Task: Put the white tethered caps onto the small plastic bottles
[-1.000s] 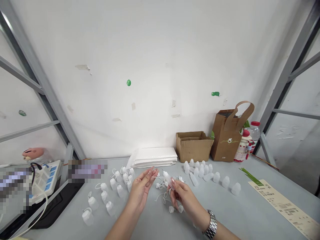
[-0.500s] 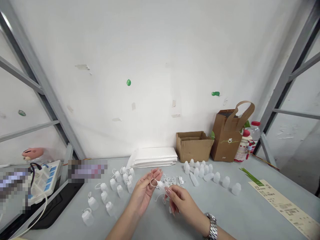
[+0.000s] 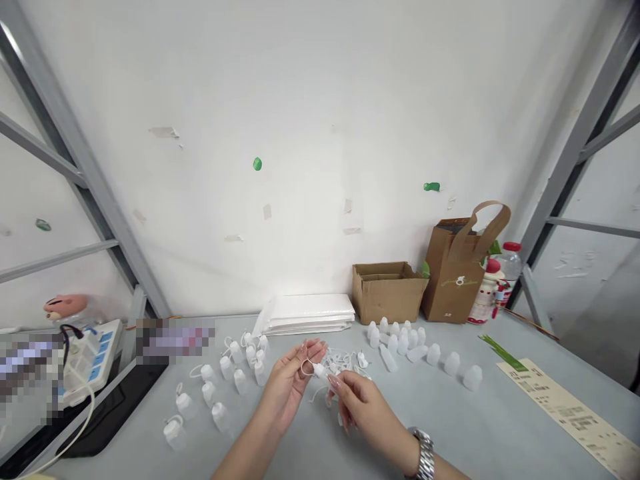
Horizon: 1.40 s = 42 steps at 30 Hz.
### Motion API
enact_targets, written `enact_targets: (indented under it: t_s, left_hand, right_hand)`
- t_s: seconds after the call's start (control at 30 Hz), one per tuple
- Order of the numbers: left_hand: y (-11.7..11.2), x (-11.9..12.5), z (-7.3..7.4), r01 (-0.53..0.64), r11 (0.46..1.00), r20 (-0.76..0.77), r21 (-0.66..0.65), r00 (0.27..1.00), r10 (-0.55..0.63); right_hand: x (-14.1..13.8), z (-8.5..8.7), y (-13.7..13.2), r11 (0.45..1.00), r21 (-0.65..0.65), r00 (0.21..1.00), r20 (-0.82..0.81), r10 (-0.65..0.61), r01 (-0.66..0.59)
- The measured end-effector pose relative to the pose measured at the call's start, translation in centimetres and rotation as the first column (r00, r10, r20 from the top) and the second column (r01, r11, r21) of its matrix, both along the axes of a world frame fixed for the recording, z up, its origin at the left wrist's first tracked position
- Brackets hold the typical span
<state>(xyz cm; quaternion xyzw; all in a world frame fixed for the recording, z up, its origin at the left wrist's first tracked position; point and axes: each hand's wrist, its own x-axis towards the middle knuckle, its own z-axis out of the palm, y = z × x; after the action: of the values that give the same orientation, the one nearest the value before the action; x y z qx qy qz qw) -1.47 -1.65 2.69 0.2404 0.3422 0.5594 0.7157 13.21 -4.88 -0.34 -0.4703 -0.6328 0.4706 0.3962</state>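
My left hand point(image 3: 290, 381) pinches a small white cap point(image 3: 319, 369) with a thin loop strap, its palm turned inward. Right beside it, my right hand point(image 3: 354, 395) is closed on what looks like a small translucent bottle, mostly hidden by the fingers, against the cap's lower end. Behind the hands lies a pile of loose white looped caps point(image 3: 345, 361). Several capped translucent bottles point(image 3: 240, 381) stand on the left. To the right are several uncapped bottles point(image 3: 403, 344), with a couple lying on their sides.
White padded envelopes point(image 3: 307, 313) are stacked against the wall beside an open cardboard box point(image 3: 390, 297) and a brown paper bag point(image 3: 453, 287). A printed paper strip point(image 3: 575, 417) lies on the grey table point(image 3: 430, 433) at right. A power strip point(image 3: 100, 363) sits at far left.
Both hands have shifted very slightly, with the cap still between them. The bottles and caps on the table stay where they were.
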Motion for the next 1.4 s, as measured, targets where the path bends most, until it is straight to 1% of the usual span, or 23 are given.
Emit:
enact_targets:
  t_s: [0.2,0.4,0.5,0.63,0.73,0.83,1.03,1.1,1.27,1.4]
  left_hand:
    - [0.0,0.0,-0.1,-0.016,1.000,-0.016,0.000,1.000,0.016]
    - [0.0,0.1,-0.1,-0.020,1.000,-0.052,0.021,0.998,0.021]
    - [-0.1,0.3,-0.5,-0.021,0.998,-0.077,0.058,0.997,0.026]
    - [-0.2,0.6,-1.4,-0.046,0.995,-0.108,0.086,0.993,0.055]
    - [-0.1,0.8,-2.0,-0.054,0.994,-0.095,0.098,0.993,0.063]
    - [0.0,1.0,-2.3,-0.049,0.996,-0.060,0.080,0.997,0.054]
    - [-0.1,0.8,-1.9,0.033,0.999,0.033,0.011,0.999,-0.033]
    - [-0.1,0.8,-1.8,0.034,0.999,0.046,0.013,0.998,-0.035]
    - [0.0,0.6,-1.6,0.031,0.998,0.014,0.053,0.999,-0.032]
    - [0.1,0.6,-1.5,0.024,0.998,-0.010,0.055,1.000,-0.024]
  right_hand:
    - [0.0,0.2,0.0,1.000,-0.004,1.000,0.029,-0.002,0.002]
    - [-0.2,0.4,-0.3,0.999,-0.008,0.998,0.054,-0.039,0.040]
    - [-0.3,0.2,-0.2,0.998,-0.006,0.996,0.077,-0.054,0.055]
    - [-0.4,-0.1,-0.2,0.997,0.013,0.991,0.113,-0.075,0.074]
    - [-0.6,-0.4,-0.2,0.996,0.023,0.988,0.124,-0.087,0.085]
    - [-0.6,-0.7,-0.2,0.995,0.037,0.987,0.128,-0.099,0.095]
    - [-0.5,-0.7,-0.1,0.993,0.071,0.989,0.104,-0.101,0.094]
    - [-0.5,-0.6,-0.1,0.993,0.071,0.989,0.101,-0.104,0.097]
    - [-0.5,-0.5,-0.2,0.992,0.076,0.989,0.107,-0.104,0.096]
    - [-0.5,-0.7,-0.2,0.993,0.077,0.988,0.115,-0.099,0.090]
